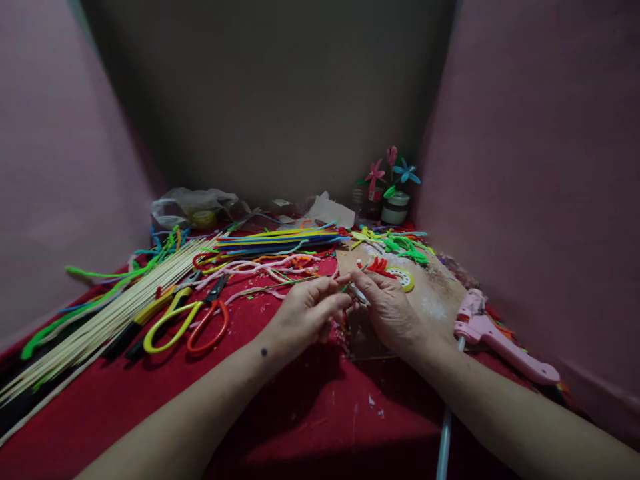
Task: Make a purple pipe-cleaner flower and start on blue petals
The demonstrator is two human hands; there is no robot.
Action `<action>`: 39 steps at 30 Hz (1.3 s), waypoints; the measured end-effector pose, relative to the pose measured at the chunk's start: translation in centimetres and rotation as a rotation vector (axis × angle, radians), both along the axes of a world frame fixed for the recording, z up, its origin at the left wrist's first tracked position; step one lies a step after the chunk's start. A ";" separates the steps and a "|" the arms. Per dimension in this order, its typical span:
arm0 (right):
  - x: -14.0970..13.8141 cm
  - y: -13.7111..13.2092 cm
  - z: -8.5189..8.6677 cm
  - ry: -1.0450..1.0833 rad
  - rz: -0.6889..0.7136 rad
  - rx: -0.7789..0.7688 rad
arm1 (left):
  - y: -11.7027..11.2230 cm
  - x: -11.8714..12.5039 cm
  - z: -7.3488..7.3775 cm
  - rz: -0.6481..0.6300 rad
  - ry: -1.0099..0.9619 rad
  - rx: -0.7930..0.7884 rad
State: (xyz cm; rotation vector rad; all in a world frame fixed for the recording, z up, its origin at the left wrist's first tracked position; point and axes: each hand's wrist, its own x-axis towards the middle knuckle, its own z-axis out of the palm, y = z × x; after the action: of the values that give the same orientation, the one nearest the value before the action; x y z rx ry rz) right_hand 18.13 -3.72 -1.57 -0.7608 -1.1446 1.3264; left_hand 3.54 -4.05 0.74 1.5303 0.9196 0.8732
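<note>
My left hand (315, 305) is closed in a pinch, fingertips close to those of my right hand, above the near edge of a cardboard sheet (440, 290). From its fingers a thin green stem (280, 285) runs out to the left. My right hand (387, 307) is also closed; a small whitish, shiny piece (360, 294) shows at its fingers, too small to name. A bit of green is visible between both hands. Just beyond my right hand are red fuzzy pieces (377, 267) and a yellow-rimmed white roll (402, 279).
Left lie scissors (207, 327), pliers (150, 310), thin wooden sticks (125, 293) and coloured pipe cleaners (280, 240). A pink glue gun (500, 340) rests at right. Pipe-cleaner flowers (393, 170) stand by jars (395, 208) at the back. Walls enclose the red-covered table (300, 433).
</note>
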 end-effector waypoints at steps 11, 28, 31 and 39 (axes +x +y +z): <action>0.0 -0.3 0.3 -0.028 0.149 0.051 | 0.2 0.1 0.0 -0.108 -0.201 -0.217; 0.1 -0.2 0.8 0.014 0.137 0.003 | 0.0 0.1 0.1 -0.094 -0.104 -0.189; 0.0 -0.3 0.8 -0.004 0.144 0.026 | 0.3 -0.4 -0.2 -0.325 -0.278 -0.356; 0.0 -0.7 0.9 -0.073 0.089 0.046 | 0.3 0.0 0.2 -0.157 -0.041 -0.113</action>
State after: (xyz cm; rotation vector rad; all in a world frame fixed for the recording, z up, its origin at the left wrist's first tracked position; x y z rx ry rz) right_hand 18.11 -4.37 -0.66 -0.7370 -1.2760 1.3501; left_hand 3.50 -3.74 0.93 1.4608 0.7937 0.7256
